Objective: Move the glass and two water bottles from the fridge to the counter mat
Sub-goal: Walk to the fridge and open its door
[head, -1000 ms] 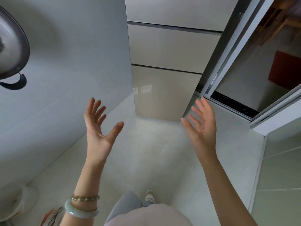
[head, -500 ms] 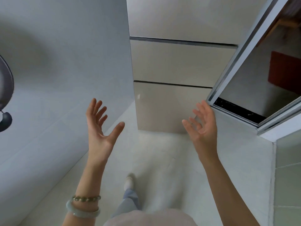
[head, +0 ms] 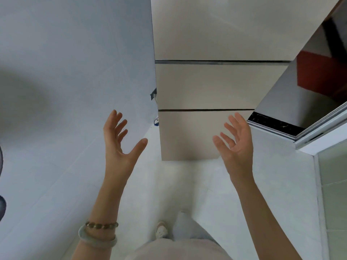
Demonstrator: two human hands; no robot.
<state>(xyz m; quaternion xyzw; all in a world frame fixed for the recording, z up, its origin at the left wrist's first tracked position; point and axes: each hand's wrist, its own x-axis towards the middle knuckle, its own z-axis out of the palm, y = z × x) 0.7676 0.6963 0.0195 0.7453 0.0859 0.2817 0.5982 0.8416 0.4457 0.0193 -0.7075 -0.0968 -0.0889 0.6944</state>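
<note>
Fridge (head: 206, 87) is dead ahead: smooth, glossy beige panels with thin dark seams, all closed. Left hand (head: 120, 145) and right hand (head: 234, 145) are raised either side of it, fingers (head: 112, 121) spread, holding nothing. Pale green bangle (head: 97, 239) on the left wrist. Fridge looks bigger than half a second back; hand pose is the same.

Floor (head: 187, 184): pale glossy tile with faint grout lines, running from near to far. A beige fridge (head: 204, 134) stands on it at the far end, all fronts closed, its base meeting the tile. One light shoe (head: 161, 230) is planted near, at centre. On the right, a black threshold strip (head: 272, 124) edges the floor at a doorway. A small blue-and-white item (head: 156, 122) shows low in the gap left of the fridge — not identifiable.
</note>
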